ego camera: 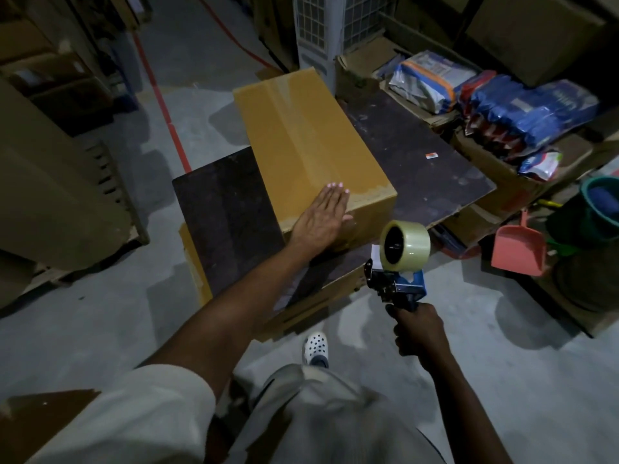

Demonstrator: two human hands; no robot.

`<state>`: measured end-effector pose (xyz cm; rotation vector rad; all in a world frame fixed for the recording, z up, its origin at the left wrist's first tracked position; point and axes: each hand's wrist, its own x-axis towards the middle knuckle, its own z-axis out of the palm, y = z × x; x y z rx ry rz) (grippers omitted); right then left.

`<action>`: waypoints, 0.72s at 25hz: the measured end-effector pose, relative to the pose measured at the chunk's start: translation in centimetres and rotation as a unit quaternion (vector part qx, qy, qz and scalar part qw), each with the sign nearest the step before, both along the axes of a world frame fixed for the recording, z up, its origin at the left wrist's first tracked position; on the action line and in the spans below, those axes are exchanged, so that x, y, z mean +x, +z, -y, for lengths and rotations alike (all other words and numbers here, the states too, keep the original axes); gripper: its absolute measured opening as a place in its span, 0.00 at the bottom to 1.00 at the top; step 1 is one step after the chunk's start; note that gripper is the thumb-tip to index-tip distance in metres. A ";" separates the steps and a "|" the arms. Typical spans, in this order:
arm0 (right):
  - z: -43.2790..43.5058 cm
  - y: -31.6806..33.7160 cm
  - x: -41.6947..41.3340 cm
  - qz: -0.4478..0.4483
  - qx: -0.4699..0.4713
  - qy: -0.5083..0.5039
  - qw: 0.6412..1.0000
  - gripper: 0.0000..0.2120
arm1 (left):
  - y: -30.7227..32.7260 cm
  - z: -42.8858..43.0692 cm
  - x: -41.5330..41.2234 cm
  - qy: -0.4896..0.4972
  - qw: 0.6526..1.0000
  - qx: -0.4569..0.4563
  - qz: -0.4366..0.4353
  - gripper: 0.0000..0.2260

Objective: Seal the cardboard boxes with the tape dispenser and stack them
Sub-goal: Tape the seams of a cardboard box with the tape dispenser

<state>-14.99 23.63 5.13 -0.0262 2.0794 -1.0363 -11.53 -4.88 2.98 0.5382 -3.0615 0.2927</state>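
A long tan cardboard box [308, 142] lies closed on a dark board [425, 162], with clear tape running down its top seam and over the near end. My left hand [321, 219] lies flat, fingers together, on the box's near top edge and front face. My right hand [417, 329] grips the handle of a blue tape dispenser [398, 259] with a roll of clear tape, held upright in the air just right of the box's near corner and apart from it.
The dark board rests on lower cardboard boxes [311, 306]. Open cartons of blue and white packets [522, 112] stand at the right, with a pink dustpan [517, 249] and a green bucket [599, 202]. Flattened cardboard [57, 182] leans at the left. A red line [164, 112] crosses the concrete floor.
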 end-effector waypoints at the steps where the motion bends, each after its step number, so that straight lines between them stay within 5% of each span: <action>1: 0.0 0.1 0.0 0.003 -0.009 -0.007 1.000 0.08 | -0.2 0.0 -0.1 -0.002 1.000 -0.018 -0.007 0.31; 5: -0.2 1.2 0.2 0.019 -0.071 -0.037 0.997 0.10 | 0.1 -0.2 0.4 -0.002 0.999 -0.032 -0.008 0.34; 9: 0.7 3.5 0.8 0.087 -0.196 -0.060 0.975 0.10 | 0.6 -0.3 0.8 -0.013 0.998 0.066 -0.010 0.50; 13: 5.7 6.1 -0.2 0.121 -0.323 -0.068 0.936 0.08 | 2.8 1.5 0.9 0.044 0.924 0.358 -0.124 0.26; 18: 17.4 6.1 -1.8 0.034 -0.368 -0.166 0.914 0.13 | 2.0 4.1 2.2 -0.027 0.974 0.219 -0.046 0.25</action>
